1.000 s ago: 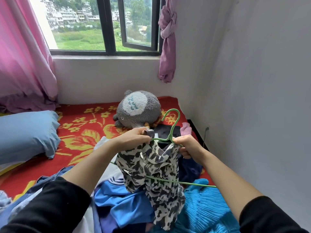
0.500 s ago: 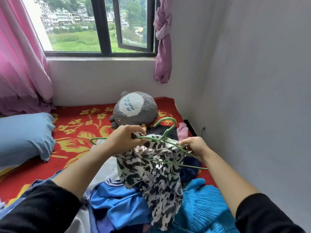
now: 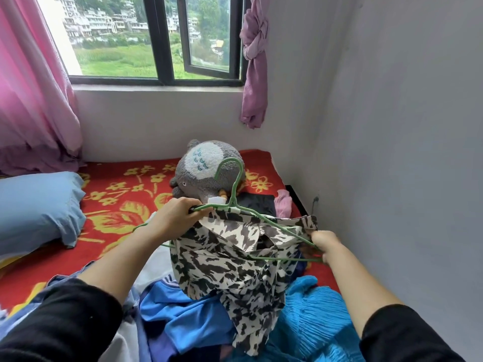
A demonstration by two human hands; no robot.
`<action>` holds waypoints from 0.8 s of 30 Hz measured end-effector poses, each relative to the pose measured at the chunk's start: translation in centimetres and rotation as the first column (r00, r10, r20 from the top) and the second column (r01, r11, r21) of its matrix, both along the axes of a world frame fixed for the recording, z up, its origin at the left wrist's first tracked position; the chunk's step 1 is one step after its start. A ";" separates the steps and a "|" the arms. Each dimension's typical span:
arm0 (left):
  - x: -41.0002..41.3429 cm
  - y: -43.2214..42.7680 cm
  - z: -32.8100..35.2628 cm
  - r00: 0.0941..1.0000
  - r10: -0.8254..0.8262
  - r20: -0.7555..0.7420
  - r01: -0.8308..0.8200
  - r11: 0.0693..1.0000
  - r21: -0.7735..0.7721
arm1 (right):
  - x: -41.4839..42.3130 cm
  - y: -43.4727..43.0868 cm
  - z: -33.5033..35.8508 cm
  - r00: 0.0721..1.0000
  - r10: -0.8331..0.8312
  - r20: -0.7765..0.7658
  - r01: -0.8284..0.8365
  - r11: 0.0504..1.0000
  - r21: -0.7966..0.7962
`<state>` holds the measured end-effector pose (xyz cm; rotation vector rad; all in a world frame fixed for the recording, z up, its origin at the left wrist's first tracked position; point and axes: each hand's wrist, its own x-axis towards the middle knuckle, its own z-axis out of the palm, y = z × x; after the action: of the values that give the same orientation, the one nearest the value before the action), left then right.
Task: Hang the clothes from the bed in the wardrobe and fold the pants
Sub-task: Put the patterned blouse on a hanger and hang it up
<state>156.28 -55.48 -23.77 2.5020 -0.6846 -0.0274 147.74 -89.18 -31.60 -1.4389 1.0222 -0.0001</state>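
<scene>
Hanger (image 3: 231, 204) swung upright — red bed (image 3: 125, 189), grey wall (image 3: 392, 152).

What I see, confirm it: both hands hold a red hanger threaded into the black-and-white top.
Wrong on colour: the head view shows the hanger is green, not red. The left hand and right hand do hold it, threaded into the top.
</scene>
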 end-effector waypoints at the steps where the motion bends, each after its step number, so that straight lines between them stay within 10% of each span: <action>1: 0.1 0.0 -0.1 1.000 0.019 -0.015 -0.019 1.000 -0.003 | -0.1 0.0 -0.1 1.000 0.000 -0.022 0.002 0.997 0.074; 14: -1.0 -2.1 0.4 0.984 -0.125 -0.127 0.106 0.983 -0.147 | 2.1 1.3 1.4 0.946 -0.274 0.172 0.228 0.942 0.245; 24: 0.2 -0.6 -0.4 0.987 0.012 -0.160 -0.025 0.997 -0.076 | 0.1 2.0 0.1 0.981 0.064 0.183 0.003 0.939 -0.345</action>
<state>156.47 -56.06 -24.18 2.4003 -0.5847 -0.1890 147.86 -87.16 -31.54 -1.7349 0.8673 -0.3046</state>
